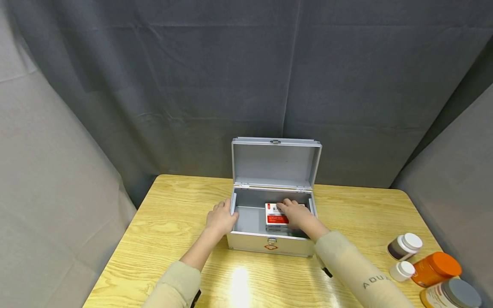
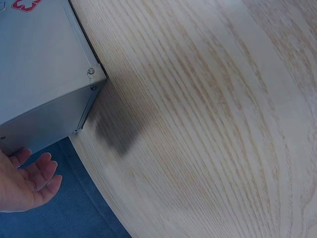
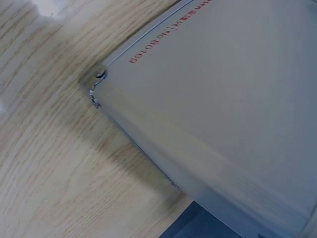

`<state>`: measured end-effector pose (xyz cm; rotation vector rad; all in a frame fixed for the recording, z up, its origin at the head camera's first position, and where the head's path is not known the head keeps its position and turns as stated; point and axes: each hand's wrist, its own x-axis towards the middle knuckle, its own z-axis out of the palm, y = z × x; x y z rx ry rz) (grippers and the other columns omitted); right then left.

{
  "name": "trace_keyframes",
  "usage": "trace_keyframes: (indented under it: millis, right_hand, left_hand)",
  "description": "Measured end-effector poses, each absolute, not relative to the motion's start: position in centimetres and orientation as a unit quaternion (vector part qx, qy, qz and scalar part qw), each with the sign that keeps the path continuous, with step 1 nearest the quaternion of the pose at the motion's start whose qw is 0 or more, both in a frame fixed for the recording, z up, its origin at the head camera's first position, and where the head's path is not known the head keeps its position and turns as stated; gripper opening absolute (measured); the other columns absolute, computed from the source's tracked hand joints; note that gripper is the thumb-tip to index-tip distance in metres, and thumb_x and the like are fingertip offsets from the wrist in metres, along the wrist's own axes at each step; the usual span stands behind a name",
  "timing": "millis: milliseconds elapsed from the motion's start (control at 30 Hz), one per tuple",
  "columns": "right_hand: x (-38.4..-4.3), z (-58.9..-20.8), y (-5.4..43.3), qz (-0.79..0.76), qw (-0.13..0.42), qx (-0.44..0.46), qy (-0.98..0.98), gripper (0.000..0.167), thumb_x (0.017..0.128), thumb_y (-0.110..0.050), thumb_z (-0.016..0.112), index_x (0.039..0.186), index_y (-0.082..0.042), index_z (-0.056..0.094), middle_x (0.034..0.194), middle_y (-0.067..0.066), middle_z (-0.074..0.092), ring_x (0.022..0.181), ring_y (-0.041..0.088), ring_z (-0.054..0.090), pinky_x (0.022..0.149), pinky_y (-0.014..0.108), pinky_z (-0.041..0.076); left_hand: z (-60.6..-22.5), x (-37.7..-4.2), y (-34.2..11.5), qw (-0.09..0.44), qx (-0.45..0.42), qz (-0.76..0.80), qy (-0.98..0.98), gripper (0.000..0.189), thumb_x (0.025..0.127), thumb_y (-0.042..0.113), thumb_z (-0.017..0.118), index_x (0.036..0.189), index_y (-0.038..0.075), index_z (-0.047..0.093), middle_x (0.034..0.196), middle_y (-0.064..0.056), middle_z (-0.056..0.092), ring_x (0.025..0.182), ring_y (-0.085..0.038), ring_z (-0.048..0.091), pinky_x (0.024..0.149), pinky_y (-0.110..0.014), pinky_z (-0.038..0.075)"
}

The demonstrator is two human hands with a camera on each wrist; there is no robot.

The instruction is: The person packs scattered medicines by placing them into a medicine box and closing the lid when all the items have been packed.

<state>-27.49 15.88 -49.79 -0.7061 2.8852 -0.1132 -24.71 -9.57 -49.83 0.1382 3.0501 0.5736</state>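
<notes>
A silver metal first-aid case (image 1: 250, 241) stands with its lid (image 1: 273, 162) raised. My left hand (image 1: 221, 219) holds its left rim, thumb over the edge. In the left wrist view, the loosely curled fingers (image 2: 42, 171) show beside the case's side wall. Inside the case, toward the right, my right hand (image 1: 298, 215) grips a white and red medicine box (image 1: 272, 216). Its fingers bend over the box's back part and cover much of the printed top; the thumb is hidden. In the right wrist view only the outside of the case (image 3: 198, 99) shows, with red lettering.
Several bottles stand close together at the table's right: a dark one with a white lid (image 1: 404, 246), a small white one (image 1: 402, 271), an orange one (image 1: 435, 268) and one with a grey lid (image 1: 450, 294). A grey curtain (image 1: 185, 85) hangs behind the wooden table (image 1: 181, 205).
</notes>
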Motion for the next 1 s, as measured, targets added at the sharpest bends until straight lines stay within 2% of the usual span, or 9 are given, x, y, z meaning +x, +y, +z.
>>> trace_keyframes:
  millis: [167, 333, 433, 700, 867, 1000]
  right_hand:
    - [-27.9, -50.1, 16.5, -0.065, 0.096, -0.244, 0.963, 0.065, 0.073, -0.015, 0.07, 0.132, -0.003, 0.044, 0.126, 0.02, 0.046, 0.11, 0.04, 0.047, 0.089, 0.055, 0.039]
    - [-27.2, -47.7, 16.3, -0.098, 0.144, -0.229, 0.958, 0.063, 0.076, -0.016, 0.07, 0.132, -0.004, 0.045, 0.133, 0.022, 0.042, 0.117, 0.042, 0.044, 0.093, 0.054, 0.038]
    - [-26.8, -46.8, 16.4, -0.117, 0.146, -0.233, 0.954, 0.061, 0.078, -0.018, 0.068, 0.133, -0.004, 0.045, 0.135, 0.022, 0.04, 0.12, 0.042, 0.04, 0.094, 0.054, 0.036]
    - [-25.2, -45.2, 17.1, -0.178, 0.104, -0.278, 0.938, 0.056, 0.083, -0.019, 0.065, 0.132, -0.002, 0.044, 0.133, 0.023, 0.041, 0.121, 0.043, 0.039, 0.095, 0.055, 0.035]
    - [-24.2, -44.9, 17.5, -0.225, 0.045, -0.29, 0.929, 0.055, 0.083, -0.016, 0.064, 0.132, 0.0, 0.043, 0.132, 0.025, 0.041, 0.12, 0.043, 0.039, 0.096, 0.056, 0.034]
    - [-23.3, -44.9, 18.0, -0.255, 0.001, -0.285, 0.924, 0.056, 0.082, -0.012, 0.066, 0.132, -0.002, 0.043, 0.132, 0.023, 0.041, 0.11, 0.036, 0.048, 0.087, 0.049, 0.043]
  left_hand:
    - [-49.9, -24.8, -9.6, 0.021, 0.044, 0.181, 0.982, 0.055, 0.089, 0.039, 0.044, 0.132, 0.005, 0.039, 0.129, -0.021, 0.047, 0.115, -0.035, 0.047, 0.088, -0.051, 0.041]
    - [-49.9, -24.8, -9.6, 0.022, 0.043, 0.183, 0.982, 0.054, 0.089, 0.038, 0.044, 0.131, 0.005, 0.039, 0.128, -0.02, 0.048, 0.113, -0.035, 0.047, 0.087, -0.051, 0.041]
    - [-49.9, -24.8, -9.6, 0.021, 0.043, 0.184, 0.982, 0.053, 0.089, 0.038, 0.044, 0.13, 0.005, 0.04, 0.126, -0.019, 0.049, 0.112, -0.034, 0.048, 0.086, -0.05, 0.042]
    - [-49.7, -24.8, -9.5, 0.023, 0.042, 0.183, 0.982, 0.054, 0.089, 0.038, 0.044, 0.131, 0.005, 0.04, 0.128, -0.02, 0.048, 0.115, -0.035, 0.047, 0.088, -0.051, 0.041]
    - [-49.7, -24.7, -9.5, 0.023, 0.041, 0.184, 0.982, 0.053, 0.089, 0.037, 0.045, 0.131, 0.005, 0.04, 0.129, -0.02, 0.048, 0.115, -0.035, 0.047, 0.088, -0.052, 0.041]
    - [-49.7, -24.7, -9.5, 0.025, 0.04, 0.183, 0.982, 0.053, 0.089, 0.037, 0.045, 0.132, 0.005, 0.039, 0.129, -0.02, 0.047, 0.115, -0.035, 0.046, 0.088, -0.052, 0.04]
